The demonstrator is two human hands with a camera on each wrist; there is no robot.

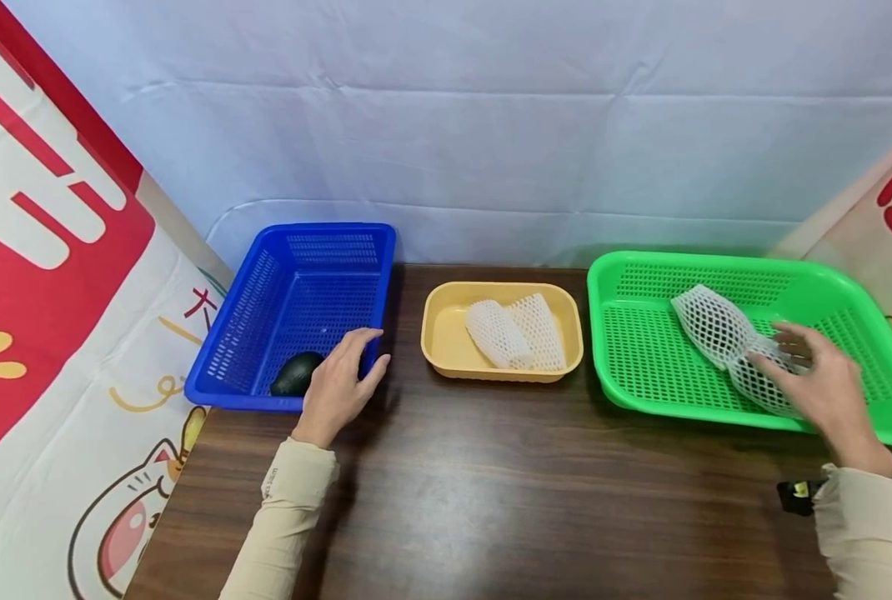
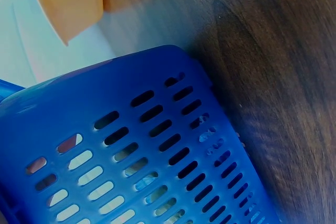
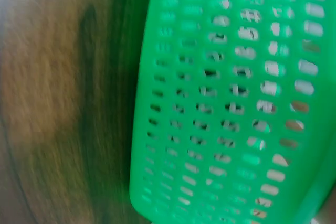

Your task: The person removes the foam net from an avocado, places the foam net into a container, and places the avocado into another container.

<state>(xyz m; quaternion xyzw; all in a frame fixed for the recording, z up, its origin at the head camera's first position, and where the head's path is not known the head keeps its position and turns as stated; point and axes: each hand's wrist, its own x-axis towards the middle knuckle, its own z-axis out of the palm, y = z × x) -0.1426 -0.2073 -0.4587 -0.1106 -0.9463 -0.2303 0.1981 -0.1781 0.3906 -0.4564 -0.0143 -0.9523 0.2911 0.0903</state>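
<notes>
In the head view, my left hand (image 1: 338, 390) reaches over the front right corner of the blue basket (image 1: 224, 398), its thumb and fingers apart. Just left of it, a dark oval fruit like an avocado (image 1: 293, 375) lies in the basket, partly hidden by the hand. My right hand (image 1: 821, 383) hovers at the front of the green basket (image 1: 626, 398), thumb and fingers spread round a dark fruit in a white foam net (image 1: 759, 385). Another netted fruit (image 1: 712, 325) lies behind it. Both wrist views show mostly basket walls; neither shows fingers on a fruit.
Between the baskets stands a yellow tray (image 1: 440, 354) with two flattened white foam nets (image 1: 500, 333) in it. The brown wooden table (image 1: 491, 492) carries everything. A small black object (image 1: 796, 497) shows beside the right sleeve. A pale cloth (image 1: 491, 150) hangs behind.
</notes>
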